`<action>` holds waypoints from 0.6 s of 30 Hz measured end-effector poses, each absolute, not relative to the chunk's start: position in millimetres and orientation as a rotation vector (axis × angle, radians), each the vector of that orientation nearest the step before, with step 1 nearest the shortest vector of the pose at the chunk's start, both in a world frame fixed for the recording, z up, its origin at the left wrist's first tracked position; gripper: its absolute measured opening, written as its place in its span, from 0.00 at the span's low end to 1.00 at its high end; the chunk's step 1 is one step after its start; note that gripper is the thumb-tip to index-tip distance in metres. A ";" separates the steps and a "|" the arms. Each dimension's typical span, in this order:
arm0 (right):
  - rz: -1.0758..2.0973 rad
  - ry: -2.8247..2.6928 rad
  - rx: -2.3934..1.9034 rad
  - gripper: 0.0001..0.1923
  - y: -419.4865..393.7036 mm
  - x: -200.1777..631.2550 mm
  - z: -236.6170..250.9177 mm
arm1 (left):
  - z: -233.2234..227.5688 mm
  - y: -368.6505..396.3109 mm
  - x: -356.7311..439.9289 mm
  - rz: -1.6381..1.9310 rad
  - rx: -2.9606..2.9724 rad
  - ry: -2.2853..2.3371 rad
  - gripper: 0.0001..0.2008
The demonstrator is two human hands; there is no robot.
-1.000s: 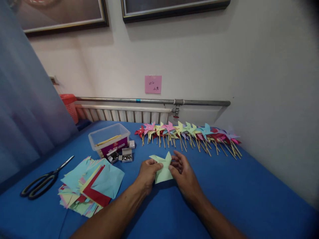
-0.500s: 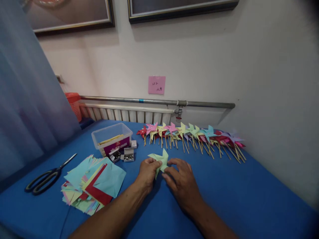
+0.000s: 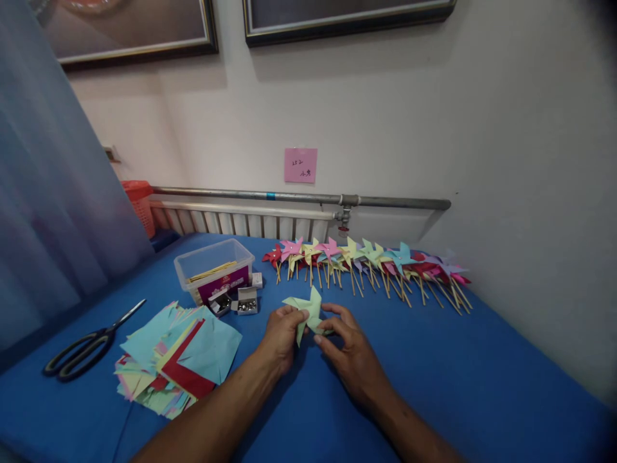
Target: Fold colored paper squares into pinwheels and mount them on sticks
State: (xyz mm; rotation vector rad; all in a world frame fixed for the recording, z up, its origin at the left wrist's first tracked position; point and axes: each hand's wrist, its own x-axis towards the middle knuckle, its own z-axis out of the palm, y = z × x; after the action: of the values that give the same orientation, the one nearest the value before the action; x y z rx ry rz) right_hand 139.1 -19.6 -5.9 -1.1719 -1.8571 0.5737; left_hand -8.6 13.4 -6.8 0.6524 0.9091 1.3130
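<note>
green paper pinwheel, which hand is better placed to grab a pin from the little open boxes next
Left, probably. The left hand pinches the green pinwheel on the side nearer the small open boxes; the right hand lies on the far side and would have to cross over.

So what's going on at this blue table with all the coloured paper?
A person is folding a light green paper piece into a pinwheel shape, pinching it between the left hand and the right hand just above the blue table. A row of finished pinwheels on sticks lies along the wall. To the left sit a stack of coloured paper squares, black scissors, a clear plastic box and small boxes of pins.
</note>
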 end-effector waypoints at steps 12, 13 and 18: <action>1.026 -1.412 -1.186 0.14 -8.1 137.5 -6.6 | -9.7 9.4 -5.1 1.191 0.826 0.988 0.11; 1.075 -1.375 -1.204 0.15 -7.3 137.6 -7.1 | -9.4 9.2 -5.4 1.183 0.822 0.976 0.10; 1.191 -1.300 -1.274 0.16 -4.5 137.3 -7.7 | -8.5 8.5 -5.8 1.163 0.795 0.948 0.10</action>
State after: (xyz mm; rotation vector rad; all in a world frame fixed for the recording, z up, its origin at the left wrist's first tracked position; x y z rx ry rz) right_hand 137.3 -4.5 -7.7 -1.2735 -1.2996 1.1908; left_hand -5.8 8.5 -8.5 0.7954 0.9485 1.1633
